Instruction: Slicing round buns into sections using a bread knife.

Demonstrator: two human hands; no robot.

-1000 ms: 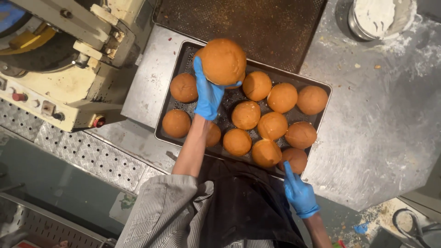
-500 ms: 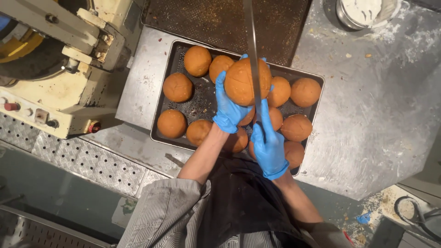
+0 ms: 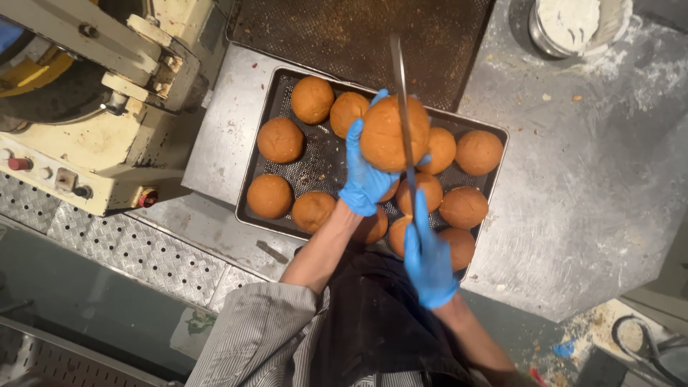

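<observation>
Above the tray (image 3: pixel 252 188), left hand (image 3: pixel 364 179) fingers around a bun (image 3: pixel 387 132), right hand (image 3: pixel 428 261) seemingly gripping a knife (image 3: pixel 401 107).

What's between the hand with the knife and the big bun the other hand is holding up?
Only the knife's long thin blade. In the head view it runs up from the right hand and crosses the bun, which the left hand holds above the tray.

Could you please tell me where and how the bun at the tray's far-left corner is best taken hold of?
Grip that bun around its rounded sides, coming straight down from above. Its dome faces up, it sits flat on the tray, and gaps separate it from neighbouring buns.
</observation>
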